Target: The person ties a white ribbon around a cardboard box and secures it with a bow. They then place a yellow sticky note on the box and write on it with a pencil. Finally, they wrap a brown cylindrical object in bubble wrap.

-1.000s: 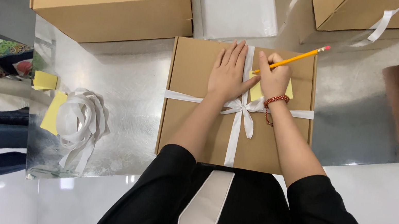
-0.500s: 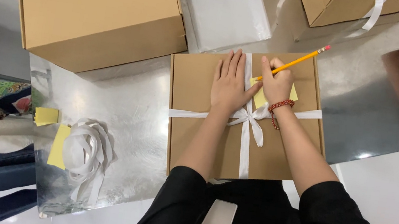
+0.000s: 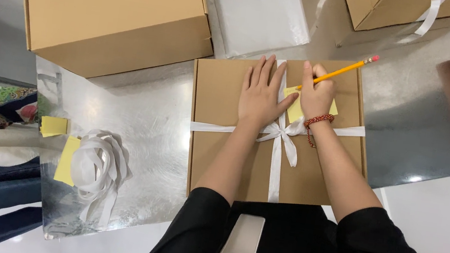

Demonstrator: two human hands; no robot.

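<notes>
- Step in hand: writing on the yellow sticky note [image 3: 296, 108], by the look of it. The note sits on the flat cardboard box [image 3: 217, 143], just right of the white ribbon [image 3: 275, 169] and above its bow.
- Right hand [image 3: 318, 92] is closed around the yellow pencil [image 3: 341, 71], tip on the note.
- Left hand [image 3: 260, 93] lies flat, fingers spread, holding nothing, pressing the lid just left of the ribbon.
- Next move likely needs the left hand steady and light pencil pressure so the note doesn't shift.
- Spare ribbon coil [image 3: 97, 170] lies well left on the metal table [image 3: 149, 122].
</notes>
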